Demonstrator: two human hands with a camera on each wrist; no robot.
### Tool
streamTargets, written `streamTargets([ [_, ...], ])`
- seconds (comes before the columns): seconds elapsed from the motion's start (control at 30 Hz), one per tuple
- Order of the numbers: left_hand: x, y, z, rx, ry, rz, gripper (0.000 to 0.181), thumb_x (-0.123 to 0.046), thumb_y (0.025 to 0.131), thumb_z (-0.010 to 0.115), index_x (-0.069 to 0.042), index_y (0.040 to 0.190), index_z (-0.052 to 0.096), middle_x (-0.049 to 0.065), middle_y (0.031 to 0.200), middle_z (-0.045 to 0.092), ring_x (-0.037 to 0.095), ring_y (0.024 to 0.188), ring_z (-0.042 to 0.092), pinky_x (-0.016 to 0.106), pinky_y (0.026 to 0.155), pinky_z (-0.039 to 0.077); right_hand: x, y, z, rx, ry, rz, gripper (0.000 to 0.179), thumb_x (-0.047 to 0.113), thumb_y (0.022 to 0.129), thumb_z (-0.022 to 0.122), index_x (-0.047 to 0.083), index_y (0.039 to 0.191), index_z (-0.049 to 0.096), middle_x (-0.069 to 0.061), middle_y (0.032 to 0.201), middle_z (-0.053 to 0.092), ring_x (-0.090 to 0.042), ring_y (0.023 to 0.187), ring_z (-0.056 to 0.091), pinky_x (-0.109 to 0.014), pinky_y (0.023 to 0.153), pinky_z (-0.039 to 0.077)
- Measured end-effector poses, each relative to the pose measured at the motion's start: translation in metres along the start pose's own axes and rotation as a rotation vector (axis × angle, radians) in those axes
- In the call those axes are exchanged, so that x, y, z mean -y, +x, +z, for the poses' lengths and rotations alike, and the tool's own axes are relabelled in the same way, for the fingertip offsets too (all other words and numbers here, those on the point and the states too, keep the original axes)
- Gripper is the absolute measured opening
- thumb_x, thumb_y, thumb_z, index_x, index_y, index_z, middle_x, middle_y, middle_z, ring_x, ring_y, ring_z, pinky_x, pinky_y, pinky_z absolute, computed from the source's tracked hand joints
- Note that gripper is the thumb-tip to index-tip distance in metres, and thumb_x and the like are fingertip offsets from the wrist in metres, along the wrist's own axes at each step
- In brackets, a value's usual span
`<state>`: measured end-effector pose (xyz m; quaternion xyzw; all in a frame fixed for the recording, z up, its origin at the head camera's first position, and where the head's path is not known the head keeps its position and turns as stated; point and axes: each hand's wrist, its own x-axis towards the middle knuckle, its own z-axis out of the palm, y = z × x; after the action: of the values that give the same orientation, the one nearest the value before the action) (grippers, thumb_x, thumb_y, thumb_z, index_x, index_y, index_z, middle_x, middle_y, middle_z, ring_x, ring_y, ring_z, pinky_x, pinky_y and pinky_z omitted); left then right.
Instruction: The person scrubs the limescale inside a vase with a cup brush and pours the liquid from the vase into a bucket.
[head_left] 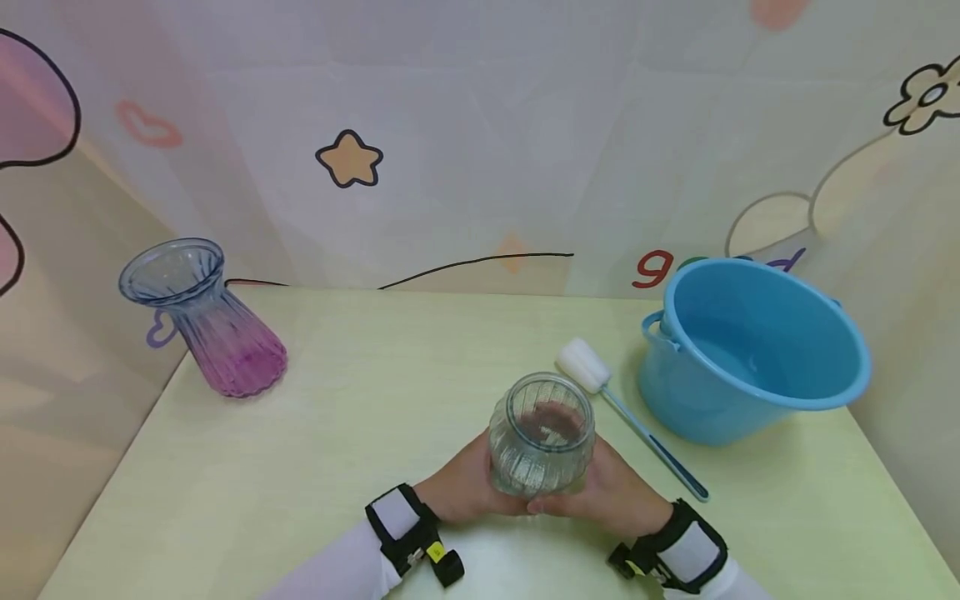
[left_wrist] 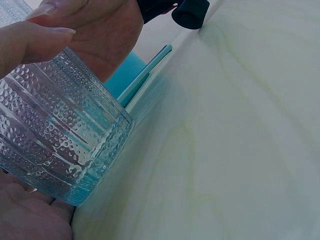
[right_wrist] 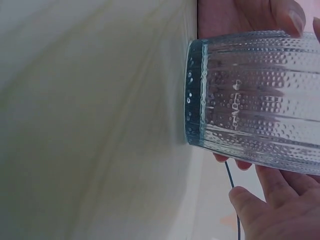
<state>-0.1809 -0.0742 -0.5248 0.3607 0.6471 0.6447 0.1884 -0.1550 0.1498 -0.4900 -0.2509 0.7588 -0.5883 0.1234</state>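
A clear ribbed glass jar (head_left: 528, 467) stands between both hands near the front of the table, its round mouth facing up. My left hand (head_left: 480, 483) grips its left side and my right hand (head_left: 611, 493) grips the right. The thumbs come close together at the near side. In the left wrist view, the jar (left_wrist: 60, 125) shows a dimpled pattern and a thick base. The right wrist view has the jar's base (right_wrist: 196, 92) close by the tabletop; whether it touches cannot be told. Some fingers are hidden behind the glass.
A white sponge brush (head_left: 583, 365) with a blue handle lies just right of the jar. Beyond it, a light blue bucket (head_left: 697, 408) stands at the back right. A blue-to-pink glass vase (head_left: 240, 350) is at the back left. A printed curtain (head_left: 465, 150) hangs behind the table.
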Motion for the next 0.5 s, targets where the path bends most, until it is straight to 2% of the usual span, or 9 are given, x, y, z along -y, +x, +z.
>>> streamTargets([
  [0.1, 0.001, 0.001, 0.001, 0.001, 0.009, -0.01, 0.095, -0.011, 0.077, 0.088, -0.027, 0.155, 0.035, 0.002, 0.15, 0.055, 0.017, 0.139, 0.052, 0.036, 0.122, 0.037, -0.001, -0.001, -0.001, -0.019, -0.021, -0.018, 0.097, 0.016, 0.075, 0.093, 0.023, 0.154, 0.037, 0.0, 0.153, 0.052, -0.026, 0.142, 0.05, -0.023, 0.118, 0.034],
  [0.3, 0.002, 0.005, 0.002, 0.013, 0.01, 0.018, 0.095, -0.008, 0.077, 0.087, -0.024, 0.155, 0.036, 0.005, 0.148, 0.056, 0.018, 0.136, 0.055, 0.038, 0.12, 0.04, 0.001, -0.002, -0.003, -0.068, -0.018, -0.012, 0.097, 0.016, 0.072, 0.095, 0.022, 0.152, 0.041, 0.0, 0.149, 0.056, -0.025, 0.139, 0.052, -0.024, 0.117, 0.036],
  [0.5, -0.014, 0.009, 0.004, 0.02, 0.063, -0.013, 0.099, -0.011, 0.078, 0.088, -0.03, 0.156, 0.03, -0.001, 0.151, 0.051, 0.015, 0.139, 0.052, 0.037, 0.12, 0.039, 0.012, -0.007, -0.006, -0.133, -0.04, -0.008, 0.097, 0.014, 0.07, 0.096, 0.023, 0.151, 0.043, 0.003, 0.147, 0.057, -0.019, 0.136, 0.054, -0.026, 0.114, 0.041],
])
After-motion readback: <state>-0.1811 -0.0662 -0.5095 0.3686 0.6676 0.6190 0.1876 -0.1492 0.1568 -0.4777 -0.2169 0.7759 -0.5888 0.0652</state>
